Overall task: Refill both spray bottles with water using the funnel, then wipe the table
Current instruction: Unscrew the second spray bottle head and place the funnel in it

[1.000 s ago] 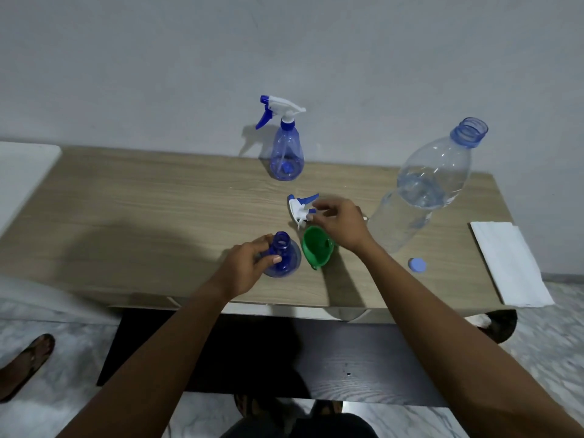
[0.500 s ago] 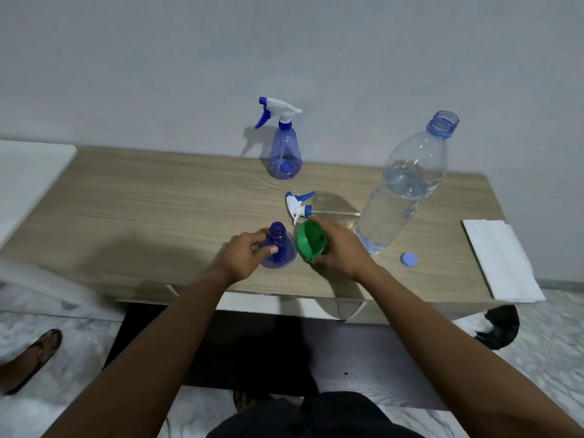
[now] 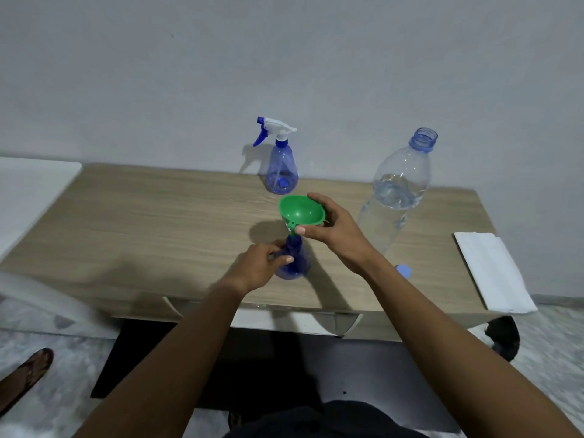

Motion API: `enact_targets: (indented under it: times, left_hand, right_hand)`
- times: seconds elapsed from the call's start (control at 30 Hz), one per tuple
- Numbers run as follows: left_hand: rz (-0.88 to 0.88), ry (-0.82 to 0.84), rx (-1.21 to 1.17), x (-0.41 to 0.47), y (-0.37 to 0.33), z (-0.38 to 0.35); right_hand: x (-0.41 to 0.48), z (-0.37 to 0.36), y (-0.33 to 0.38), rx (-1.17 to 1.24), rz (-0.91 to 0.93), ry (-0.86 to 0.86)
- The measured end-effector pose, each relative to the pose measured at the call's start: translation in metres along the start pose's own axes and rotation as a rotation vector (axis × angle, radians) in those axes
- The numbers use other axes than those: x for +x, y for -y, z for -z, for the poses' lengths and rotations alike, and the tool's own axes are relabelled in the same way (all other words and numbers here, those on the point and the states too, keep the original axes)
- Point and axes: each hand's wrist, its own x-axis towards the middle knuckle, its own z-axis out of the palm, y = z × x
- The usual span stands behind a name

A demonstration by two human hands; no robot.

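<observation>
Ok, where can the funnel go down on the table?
On the wooden table: left of the left hand and trigger-topped blue spray bottle. Also between the clear plastic water bottle and white folded cloth. Crowded around the green plastic funnel.

One second ago the funnel (image 3: 301, 213) lay tilted on its side on the desk (image 3: 158, 232), near the front edge and just right of the open spray bottle (image 3: 295, 263), with the right grip (image 3: 336, 235) closing over it. Half a second ago the right grip held it at desk level, beside the bottle, mouth turned toward the camera. Now the right grip has raised the funnel clear of the desk and turned it upright, mouth upward. The funnel stands directly above the bottle's neck, pinched at its rim. The spout end is hidden behind the right grip, so it cannot be determined whether it has entered the neck.
</observation>
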Motion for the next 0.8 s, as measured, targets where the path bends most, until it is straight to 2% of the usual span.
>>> enact_targets:
  times: [0.33,0.6,0.7,0.8]
  left_hand:
    - [-0.042,-0.008,-0.017,0.000,-0.011,-0.003]
    - [-0.014,0.018,0.017,0.002,-0.012,-0.006]
    - [0.015,0.014,0.045,0.008,-0.012,-0.010]
    - [0.027,-0.012,0.076,0.011,-0.017,-0.014]
  right_hand:
    - [-0.006,-0.001,-0.016,-0.153,0.012,0.049]
    - [-0.014,0.007,-0.017,-0.166,0.025,0.061]
    - [-0.023,0.011,-0.010,-0.241,0.101,-0.044]
    - [-0.040,0.012,0.000,-0.332,0.344,-0.342]
